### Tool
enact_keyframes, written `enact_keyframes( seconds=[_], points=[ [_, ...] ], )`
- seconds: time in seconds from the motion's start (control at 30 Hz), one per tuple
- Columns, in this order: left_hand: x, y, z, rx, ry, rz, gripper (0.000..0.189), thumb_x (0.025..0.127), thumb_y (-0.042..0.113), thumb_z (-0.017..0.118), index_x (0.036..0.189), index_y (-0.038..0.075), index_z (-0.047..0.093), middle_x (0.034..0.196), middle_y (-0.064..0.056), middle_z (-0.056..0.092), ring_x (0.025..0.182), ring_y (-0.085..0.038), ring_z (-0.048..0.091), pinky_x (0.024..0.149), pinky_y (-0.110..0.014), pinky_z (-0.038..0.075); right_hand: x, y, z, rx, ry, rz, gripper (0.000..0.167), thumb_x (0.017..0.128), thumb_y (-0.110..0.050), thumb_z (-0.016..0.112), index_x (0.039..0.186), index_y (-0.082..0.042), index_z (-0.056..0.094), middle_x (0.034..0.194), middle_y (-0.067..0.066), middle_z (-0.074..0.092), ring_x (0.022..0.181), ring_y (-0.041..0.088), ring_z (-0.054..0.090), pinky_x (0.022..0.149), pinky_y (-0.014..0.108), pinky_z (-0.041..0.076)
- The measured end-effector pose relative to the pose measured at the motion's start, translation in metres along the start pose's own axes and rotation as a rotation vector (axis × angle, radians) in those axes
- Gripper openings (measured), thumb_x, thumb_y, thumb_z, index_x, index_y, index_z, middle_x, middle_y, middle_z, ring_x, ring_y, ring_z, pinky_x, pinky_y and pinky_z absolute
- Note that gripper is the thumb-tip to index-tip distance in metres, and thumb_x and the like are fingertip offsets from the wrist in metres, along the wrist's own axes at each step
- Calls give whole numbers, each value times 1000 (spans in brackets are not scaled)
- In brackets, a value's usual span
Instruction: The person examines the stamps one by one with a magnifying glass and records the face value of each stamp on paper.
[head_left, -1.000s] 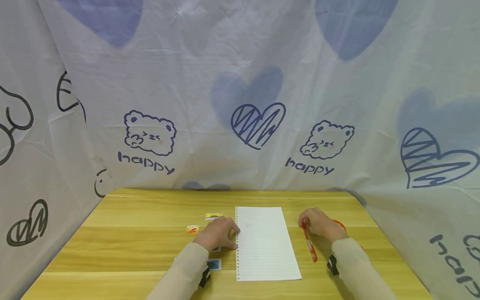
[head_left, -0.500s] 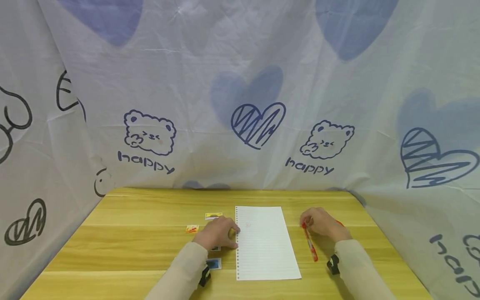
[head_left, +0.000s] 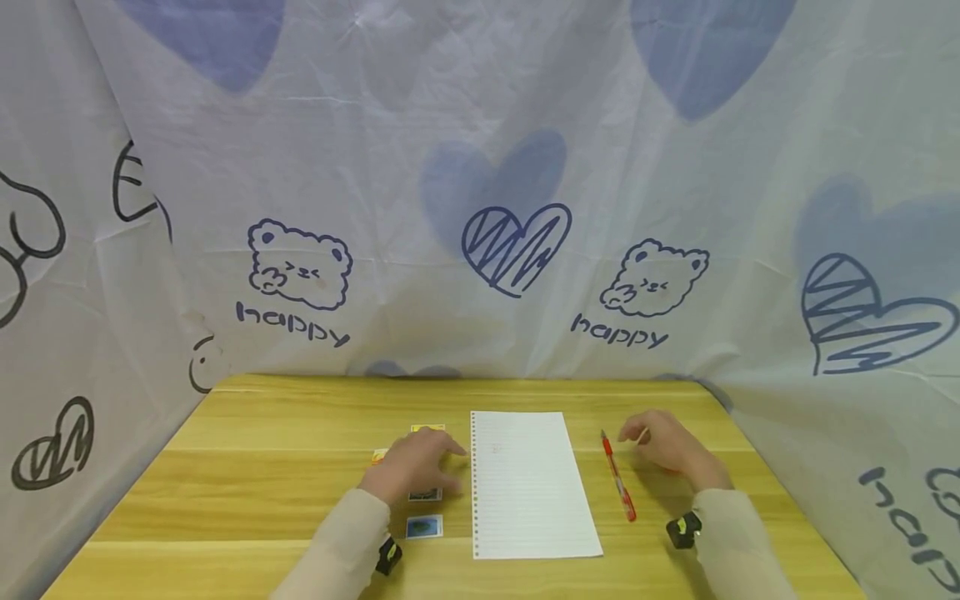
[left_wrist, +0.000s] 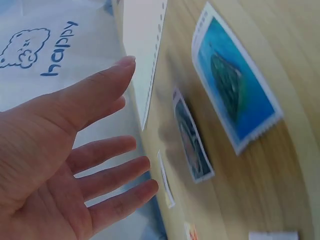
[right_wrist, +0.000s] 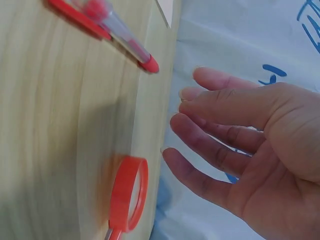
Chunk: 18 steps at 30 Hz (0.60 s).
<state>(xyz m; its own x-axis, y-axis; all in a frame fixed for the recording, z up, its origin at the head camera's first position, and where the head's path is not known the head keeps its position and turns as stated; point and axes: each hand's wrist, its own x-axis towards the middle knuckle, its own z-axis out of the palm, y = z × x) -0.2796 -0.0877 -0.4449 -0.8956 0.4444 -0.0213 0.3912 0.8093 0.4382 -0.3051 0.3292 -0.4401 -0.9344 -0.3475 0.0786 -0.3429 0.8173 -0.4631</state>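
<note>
A lined sheet of paper [head_left: 534,492] with punched holes along its left edge lies mid-table, bearing a small faint red mark near the upper left. My left hand [head_left: 414,467] hovers left of it, fingers spread and holding nothing. Under and around that hand lie several postage stamps: a blue stamp [head_left: 424,527] with a green island, a dark stamp [head_left: 425,495], a yellow stamp [head_left: 427,428] and an orange-yellow stamp [head_left: 379,456], partly covered. Right of the paper rests a red pen [head_left: 618,482]. My right hand [head_left: 666,446] is raised beyond it, fingers loosely bent around nothing.
A red-rimmed magnifying glass [right_wrist: 119,195] lies on the wooden table [head_left: 247,500] below my right hand, mostly hidden in the head view. White cloth [head_left: 405,167] printed with hearts and bears hangs behind the table and along both sides.
My right hand has let go of the pen, which now lies on the table, and has moved right. My left hand has come off the paper's edge and shifted left, uncovering more of the stamps.
</note>
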Motion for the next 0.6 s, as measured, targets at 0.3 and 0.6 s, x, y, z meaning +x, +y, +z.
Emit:
enact_keyframes(
  seconds=[0.3, 0.6],
  points=[
    [-23, -6, -12, -42, 49, 41, 46, 81, 26, 88, 123, 14, 75, 134, -9, 71, 127, -38, 64, 104, -58, 52, -15, 10, -4, -9, 41, 18, 21, 81, 7, 71, 99, -2, 76, 95, 14, 74, 85, 26, 68, 78, 41, 57],
    [-46, -16, -16, -103, 35, 62, 39, 82, 22, 88, 118, 11, 78, 116, -7, 77, 97, -25, 70, 81, -44, 60, -29, 18, -11, -66, 99, 75, 15, 84, -3, 77, 99, -3, 76, 92, 12, 76, 84, 26, 69, 76, 44, 57]
  ],
)
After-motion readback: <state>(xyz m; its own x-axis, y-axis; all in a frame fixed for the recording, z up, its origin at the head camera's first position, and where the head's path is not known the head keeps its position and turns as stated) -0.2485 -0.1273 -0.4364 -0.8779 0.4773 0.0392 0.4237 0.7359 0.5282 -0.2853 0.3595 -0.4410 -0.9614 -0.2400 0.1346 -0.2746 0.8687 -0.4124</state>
